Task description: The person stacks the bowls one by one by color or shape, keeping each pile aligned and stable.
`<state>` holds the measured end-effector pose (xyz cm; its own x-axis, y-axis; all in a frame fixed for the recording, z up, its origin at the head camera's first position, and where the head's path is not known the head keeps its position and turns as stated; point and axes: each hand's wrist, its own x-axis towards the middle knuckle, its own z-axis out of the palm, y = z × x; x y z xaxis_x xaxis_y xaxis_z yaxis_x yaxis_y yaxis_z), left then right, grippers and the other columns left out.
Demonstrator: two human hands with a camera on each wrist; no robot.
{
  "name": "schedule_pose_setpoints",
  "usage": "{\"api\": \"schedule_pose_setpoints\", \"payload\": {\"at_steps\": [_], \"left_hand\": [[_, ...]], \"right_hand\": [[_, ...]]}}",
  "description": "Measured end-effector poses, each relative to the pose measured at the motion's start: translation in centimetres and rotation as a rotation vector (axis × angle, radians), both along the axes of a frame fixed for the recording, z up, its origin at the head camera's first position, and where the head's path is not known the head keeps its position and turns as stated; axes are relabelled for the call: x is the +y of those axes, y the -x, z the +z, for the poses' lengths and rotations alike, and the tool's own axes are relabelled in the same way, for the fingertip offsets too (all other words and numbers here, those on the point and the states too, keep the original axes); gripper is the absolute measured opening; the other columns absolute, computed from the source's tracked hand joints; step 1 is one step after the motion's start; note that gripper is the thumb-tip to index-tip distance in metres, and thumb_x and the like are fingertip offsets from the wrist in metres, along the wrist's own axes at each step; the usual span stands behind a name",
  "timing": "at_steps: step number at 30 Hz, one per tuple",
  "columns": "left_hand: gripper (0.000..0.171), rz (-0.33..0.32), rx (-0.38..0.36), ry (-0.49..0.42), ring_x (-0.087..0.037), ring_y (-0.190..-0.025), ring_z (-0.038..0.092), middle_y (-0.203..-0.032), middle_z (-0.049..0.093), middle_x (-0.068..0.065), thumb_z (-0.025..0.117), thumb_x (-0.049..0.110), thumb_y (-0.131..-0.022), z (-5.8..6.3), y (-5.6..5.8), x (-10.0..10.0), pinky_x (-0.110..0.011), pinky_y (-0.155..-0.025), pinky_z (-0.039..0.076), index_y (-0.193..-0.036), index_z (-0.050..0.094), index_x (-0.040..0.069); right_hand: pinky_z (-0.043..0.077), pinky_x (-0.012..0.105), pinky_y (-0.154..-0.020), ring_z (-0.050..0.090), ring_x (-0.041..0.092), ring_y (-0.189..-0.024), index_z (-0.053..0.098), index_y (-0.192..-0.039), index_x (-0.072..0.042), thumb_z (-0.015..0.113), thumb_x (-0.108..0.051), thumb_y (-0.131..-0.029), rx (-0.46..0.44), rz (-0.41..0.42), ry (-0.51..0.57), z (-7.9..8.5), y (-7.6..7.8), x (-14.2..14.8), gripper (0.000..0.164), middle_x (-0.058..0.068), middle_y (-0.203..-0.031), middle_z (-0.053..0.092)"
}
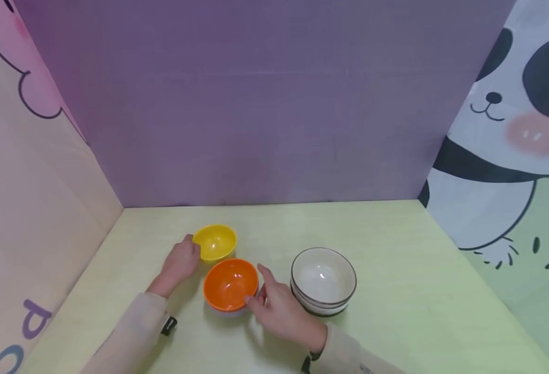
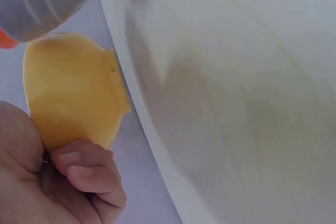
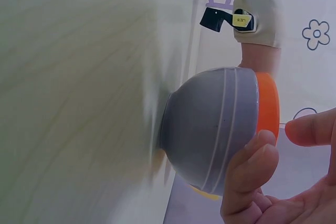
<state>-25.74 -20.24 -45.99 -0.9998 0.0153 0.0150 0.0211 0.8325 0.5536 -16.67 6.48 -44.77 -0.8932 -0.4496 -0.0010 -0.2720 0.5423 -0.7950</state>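
At the far left, my left hand (image 1: 181, 259) grips the yellow bowl (image 1: 215, 243) at its left side. In the left wrist view its fingers (image 2: 86, 169) curl against the bowl's outer wall. Just in front of it, an orange bowl (image 1: 231, 284) sits nested in a grey bowl (image 3: 205, 129) with two thin white rings. My right hand (image 1: 286, 314) holds this pair from the right, thumb over the orange rim and curled fingers (image 3: 252, 169) along the outside. The grey base is right at the tabletop. The yellow bowl shows partly behind the pair.
To the right of my right hand stands a stack of white bowls (image 1: 323, 278) with dark rims. The pale table (image 1: 419, 291) ends at a purple back panel (image 1: 265, 104). Side walls carry printed drawings, a panda (image 1: 504, 130) on the right one.
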Motion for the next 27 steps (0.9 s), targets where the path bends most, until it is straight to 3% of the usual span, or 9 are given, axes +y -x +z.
{"api": "schedule_pose_setpoints", "payload": {"at_steps": [6,12,27], "left_hand": [[0.05,0.009,-0.017,-0.03,-0.024,-0.068,0.051,-0.096,0.062,-0.022,0.032,0.018,-0.103,0.7,-0.2,0.3,-0.033,-0.061,0.045,-0.138,0.039,-0.017],[0.05,0.022,-0.001,-0.029,-0.025,-0.069,0.052,-0.102,0.063,-0.024,0.033,0.018,-0.102,1.3,-0.5,0.5,-0.035,-0.061,0.046,-0.139,0.04,-0.015],[0.047,0.03,0.069,-0.057,-0.023,-0.064,0.051,-0.084,0.059,-0.015,0.033,0.017,-0.101,2.8,-0.8,0.7,-0.033,-0.056,0.042,-0.136,0.046,-0.013]], "right_hand": [[0.047,0.021,-0.052,0.053,0.006,-0.059,0.027,-0.154,-0.003,0.064,-0.031,-0.096,0.025,0.004,0.004,0.3,0.1,0.1,0.075,-0.007,-0.078,0.059],[0.047,0.021,-0.052,0.052,0.005,-0.059,0.027,-0.154,-0.001,0.065,-0.03,-0.095,0.028,0.002,0.001,0.4,0.0,0.1,0.075,-0.008,-0.077,0.058],[0.047,0.021,-0.052,0.052,0.006,-0.06,0.027,-0.154,-0.003,0.063,-0.032,-0.096,0.013,-0.013,-0.014,0.3,0.3,0.1,0.074,-0.008,-0.078,0.059]]}}
